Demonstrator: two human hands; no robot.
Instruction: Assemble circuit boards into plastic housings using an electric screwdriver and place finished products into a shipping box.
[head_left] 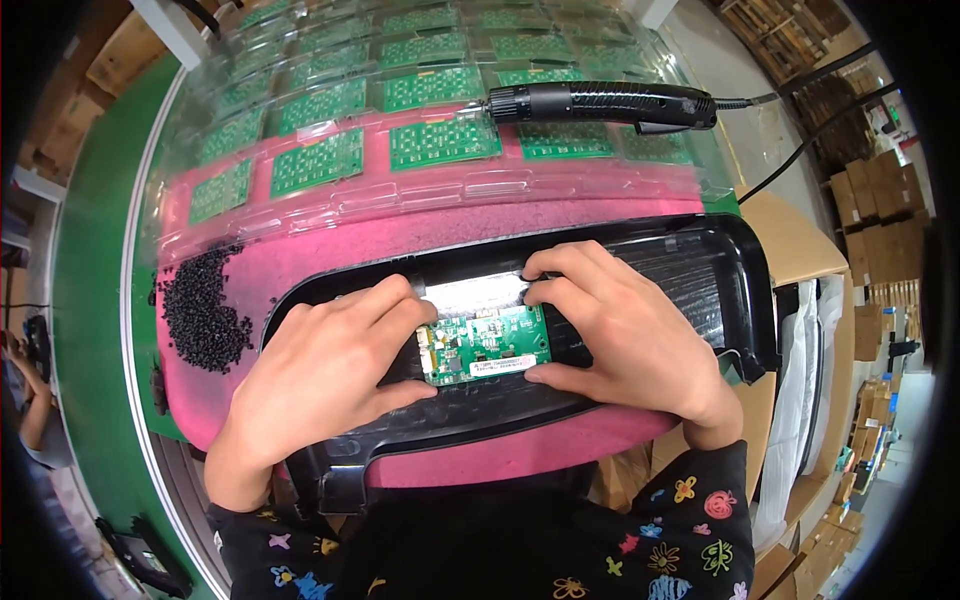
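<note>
A green circuit board (500, 342) with a white label strip and pale connectors at its left end lies within a curved black plastic housing (660, 285). My left hand (325, 365) grips the board's left end, thumb at the lower corner and fingers at the upper one. At the opposite end my right hand (625, 335) holds it in the same way, fingers bent over the top and thumb below. A shiny silver patch (475, 293) shows just above the board. Whether the board touches the housing floor I cannot tell.
A pink mat (330, 245) lies beneath the housing. Black screws (205, 310) are heaped at the left. Behind, clear plastic trays (370, 195) hold several green boards, with a black electric screwdriver (600, 104) resting on top. Right of the table stands an open cardboard box (785, 240).
</note>
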